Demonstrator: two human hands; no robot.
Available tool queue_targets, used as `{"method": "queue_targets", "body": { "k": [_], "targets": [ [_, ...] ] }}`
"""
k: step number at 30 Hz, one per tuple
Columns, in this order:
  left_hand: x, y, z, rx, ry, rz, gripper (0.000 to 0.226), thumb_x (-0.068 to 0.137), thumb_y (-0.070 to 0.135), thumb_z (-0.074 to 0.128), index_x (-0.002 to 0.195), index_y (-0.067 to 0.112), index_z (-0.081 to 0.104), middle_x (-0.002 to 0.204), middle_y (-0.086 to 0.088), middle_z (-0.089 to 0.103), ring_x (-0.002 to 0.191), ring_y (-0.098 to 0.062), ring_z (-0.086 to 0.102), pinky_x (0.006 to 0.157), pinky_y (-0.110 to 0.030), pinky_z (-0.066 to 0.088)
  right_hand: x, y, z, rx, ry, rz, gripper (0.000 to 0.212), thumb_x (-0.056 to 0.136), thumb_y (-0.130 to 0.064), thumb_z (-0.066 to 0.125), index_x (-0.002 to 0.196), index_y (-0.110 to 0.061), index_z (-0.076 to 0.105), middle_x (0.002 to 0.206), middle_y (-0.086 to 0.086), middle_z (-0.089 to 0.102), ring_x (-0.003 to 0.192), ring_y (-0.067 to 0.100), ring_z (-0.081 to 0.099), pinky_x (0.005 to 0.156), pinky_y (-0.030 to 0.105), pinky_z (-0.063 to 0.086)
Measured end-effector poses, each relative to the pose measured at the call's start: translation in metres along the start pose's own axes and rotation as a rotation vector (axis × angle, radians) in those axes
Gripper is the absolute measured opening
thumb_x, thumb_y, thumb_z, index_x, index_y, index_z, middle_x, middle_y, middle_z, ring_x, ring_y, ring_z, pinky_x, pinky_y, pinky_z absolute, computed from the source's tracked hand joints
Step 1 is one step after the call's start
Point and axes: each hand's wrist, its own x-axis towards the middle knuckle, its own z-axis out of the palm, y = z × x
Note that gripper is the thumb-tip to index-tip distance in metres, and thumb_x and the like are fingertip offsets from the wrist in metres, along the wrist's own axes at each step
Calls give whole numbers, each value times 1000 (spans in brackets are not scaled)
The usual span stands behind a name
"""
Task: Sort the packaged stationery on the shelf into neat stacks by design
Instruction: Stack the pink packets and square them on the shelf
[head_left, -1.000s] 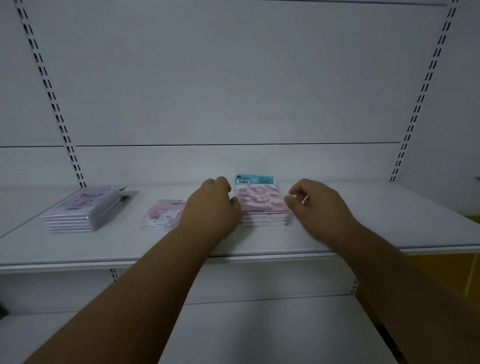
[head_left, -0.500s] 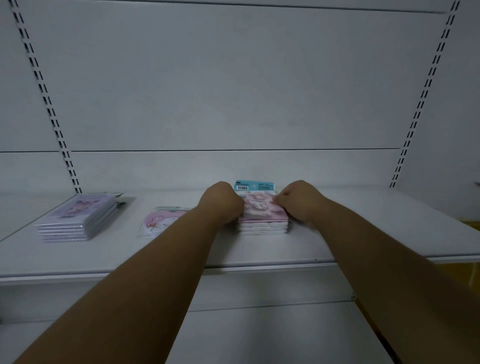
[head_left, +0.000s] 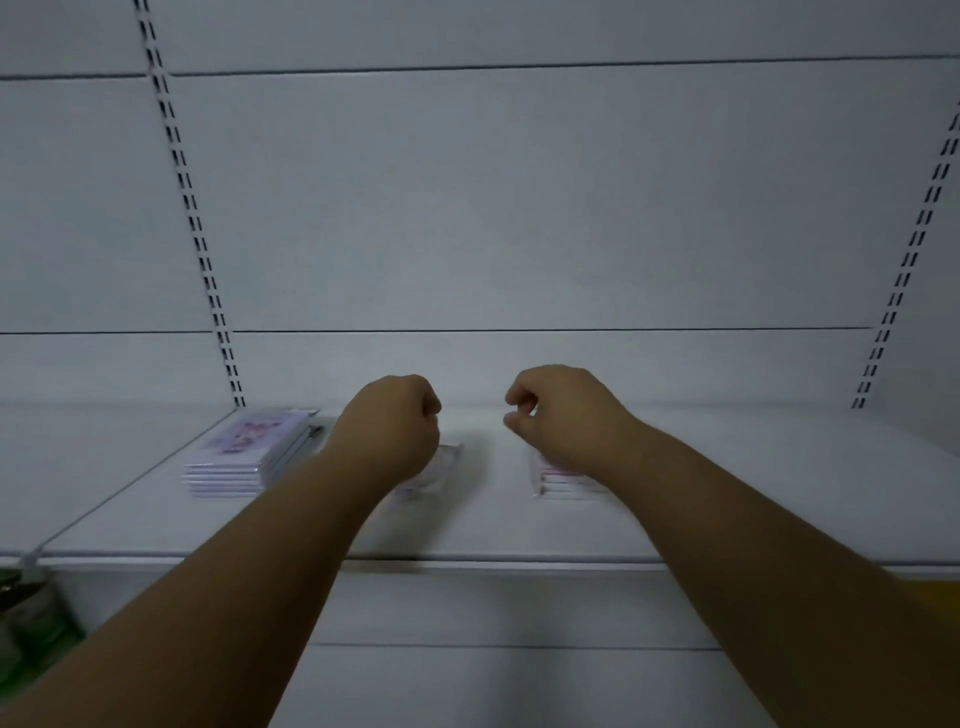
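Note:
A stack of lilac packs lies at the left of the white shelf. My left hand hovers over a single pink pack, hiding most of it, fingers curled with nothing in them. My right hand is raised above the stack of pink packs, fingers curled and empty; my wrist covers most of that stack.
The white back panel rises behind the shelf, with slotted uprights at left and right. A lower shelf lies beneath. Green and dark items sit at the lower left edge.
Both hands have let go of the pink stack and lifted up and apart. The view has tilted upward and shifted, so the packs appear lower and further right.

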Motion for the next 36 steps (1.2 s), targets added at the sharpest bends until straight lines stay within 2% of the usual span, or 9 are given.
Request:
{"method": "queue_targets", "body": {
  "k": [5,7,10,12,17,21,30,36],
  "targets": [
    [-29,-65,-12,24,-23,-21,19,88,20,59,106,19,68,106,-3,66,91,-19,59,82,-33,49,-5,-48,32,23,-118,-14,14,84,-29,66,95,-21,68,97,-1,68,92,18,60,84,31,48],
    [-35,-79,-10,-9,-23,37,21,88,24,62,106,19,68,103,-3,65,88,-17,59,80,-30,47,-10,-56,42,33,-122,24,14,84,-30,67,95,-22,68,94,-3,66,89,17,60,79,28,47],
    [-41,-92,-6,-30,-23,95,23,88,33,61,106,21,69,101,-1,66,85,-17,60,79,-31,49,-25,-61,54,51,-99,80,18,82,-39,68,95,-27,66,85,-12,60,79,5,56,65,18,41],
    [-42,-96,-2,-28,-29,129,24,89,35,57,106,21,69,100,-2,68,85,-17,61,76,-30,49,-34,-64,60,52,-94,123,21,80,-43,69,95,-29,65,82,-14,58,74,1,52,62,16,39],
    [-43,-99,1,-82,6,168,25,88,36,58,105,22,70,96,1,72,85,-17,63,75,-27,48,-41,-75,68,78,-13,222,12,83,-29,69,93,-23,69,84,-5,67,78,11,60,74,29,52],
    [-45,-100,2,-135,3,174,27,87,38,62,110,25,68,98,2,72,87,-15,64,79,-28,50,-41,-77,68,75,1,239,12,83,-25,69,94,-21,70,86,-2,68,80,12,61,76,27,51],
    [-41,-98,2,-128,-58,122,21,87,31,63,107,28,68,99,2,71,88,-15,63,77,-26,48,-41,-73,70,74,-21,234,11,82,-26,69,93,-23,69,81,-5,67,76,10,61,74,28,53],
    [-41,-98,1,-111,-50,100,18,89,28,61,102,23,71,96,2,72,88,-15,63,75,-25,46,-40,-69,71,14,-22,173,12,84,-31,67,95,-26,67,85,-9,58,75,5,53,69,23,43]
  ]
}}
